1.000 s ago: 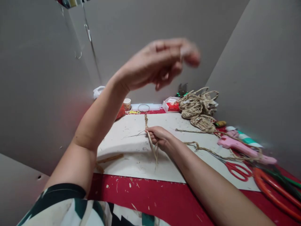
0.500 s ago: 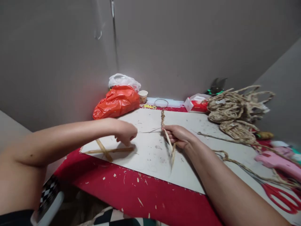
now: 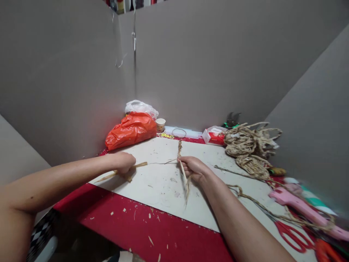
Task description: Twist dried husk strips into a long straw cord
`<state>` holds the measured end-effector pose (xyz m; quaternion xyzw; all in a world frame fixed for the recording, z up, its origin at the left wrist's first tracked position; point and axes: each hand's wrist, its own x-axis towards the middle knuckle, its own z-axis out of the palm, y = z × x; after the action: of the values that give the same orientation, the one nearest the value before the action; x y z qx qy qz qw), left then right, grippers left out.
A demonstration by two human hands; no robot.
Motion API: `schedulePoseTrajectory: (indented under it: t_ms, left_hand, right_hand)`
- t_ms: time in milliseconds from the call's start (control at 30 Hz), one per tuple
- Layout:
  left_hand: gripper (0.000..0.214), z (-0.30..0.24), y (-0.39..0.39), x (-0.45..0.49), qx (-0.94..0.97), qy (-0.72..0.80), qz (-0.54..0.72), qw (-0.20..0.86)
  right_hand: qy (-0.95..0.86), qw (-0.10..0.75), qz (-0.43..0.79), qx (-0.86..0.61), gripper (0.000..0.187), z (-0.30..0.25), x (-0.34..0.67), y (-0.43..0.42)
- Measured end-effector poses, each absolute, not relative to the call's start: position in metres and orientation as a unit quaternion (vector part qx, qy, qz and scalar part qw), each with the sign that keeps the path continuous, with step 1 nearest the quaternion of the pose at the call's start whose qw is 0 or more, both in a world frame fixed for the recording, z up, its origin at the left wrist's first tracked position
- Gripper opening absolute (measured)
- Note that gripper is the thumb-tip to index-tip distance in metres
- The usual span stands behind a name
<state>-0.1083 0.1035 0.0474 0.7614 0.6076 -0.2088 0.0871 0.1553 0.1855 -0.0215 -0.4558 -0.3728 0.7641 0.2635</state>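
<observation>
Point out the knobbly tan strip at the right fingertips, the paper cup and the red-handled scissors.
Tan strip [image 3: 179, 148]: head view, middle of its knobbly length.
Paper cup [image 3: 160, 127]: head view, side wall.
Scissors [image 3: 280, 228]: head view, red handle.

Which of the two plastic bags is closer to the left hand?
The crumpled orange-red plastic bag: it lies in front of the whitish, translucent plastic bag, on the side toward the left hand.

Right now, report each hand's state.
Left hand: curled over the tan strips; whether it grips any cannot be told.
Right hand: closed, holding pale strips.
</observation>
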Motion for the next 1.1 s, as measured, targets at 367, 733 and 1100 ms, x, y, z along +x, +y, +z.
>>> schedulePoseTrajectory:
  t_ms: [367, 733, 1100]
  left_hand:
    - [0.028, 0.038, 0.156, -0.051, 0.770, 0.572, 0.213, 0.187]
    - [0.019, 0.043, 0.187, -0.128, 0.708, 0.703, 0.013, 0.064]
    - [0.014, 0.058, 0.180, -0.107, 0.686, 0.572, 0.174, 0.415]
  right_hand:
    - [-0.345, 0.269, 0.794, -0.422, 0.026, -0.021, 0.160, 0.191]
    - [-0.338, 0.286, 0.799, -0.406, 0.024, -0.029, 0.162, 0.196]
    - [-0.353, 0.311, 0.784, -0.405, 0.017, -0.025, 0.163, 0.194]
